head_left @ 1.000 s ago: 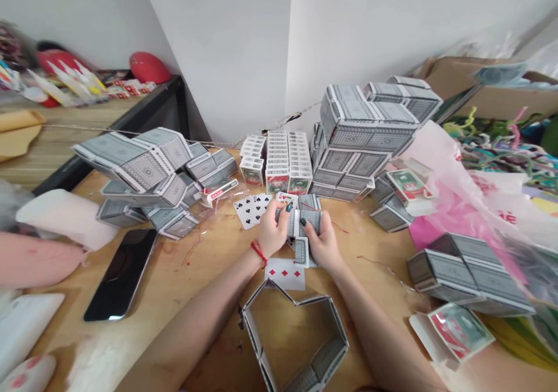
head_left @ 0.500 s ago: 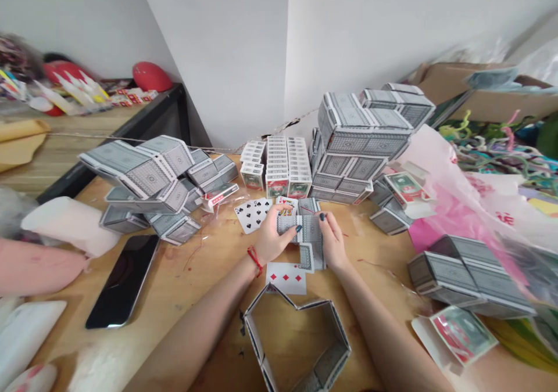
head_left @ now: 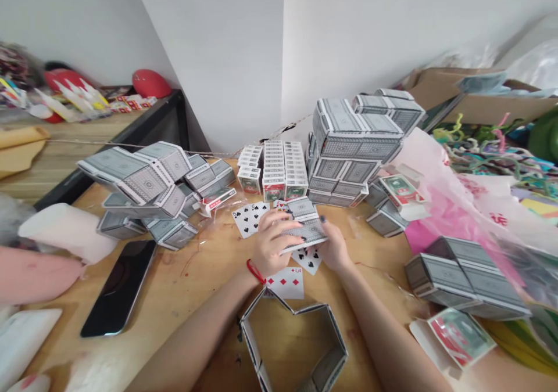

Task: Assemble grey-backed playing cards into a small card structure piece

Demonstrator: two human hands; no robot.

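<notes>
Both my hands grip a flat bundle of grey-backed playing cards (head_left: 307,227) over the middle of the wooden table (head_left: 192,276). My left hand (head_left: 271,242), with a red thread at the wrist, closes over the bundle's left side. My right hand (head_left: 333,247) pinches its right side from below. Under the bundle lie face-up cards: a spade card (head_left: 309,259), a red diamond card (head_left: 286,282) and two fanned spade cards (head_left: 250,217). An open ring of folded cards (head_left: 293,342) stands just in front of my arms.
Blocks of joined grey cards are heaped at left (head_left: 146,186), at the back right (head_left: 355,142) and at right (head_left: 466,279). Rows of boxed decks (head_left: 279,168) stand at the back. A black phone (head_left: 117,281) lies at left. A pink plastic bag (head_left: 440,206) and a carton (head_left: 475,99) crowd the right.
The card bundle has been turned from upright to lying flat and lifted a little. A spade card now shows beneath it. My left hand has shifted over its top.
</notes>
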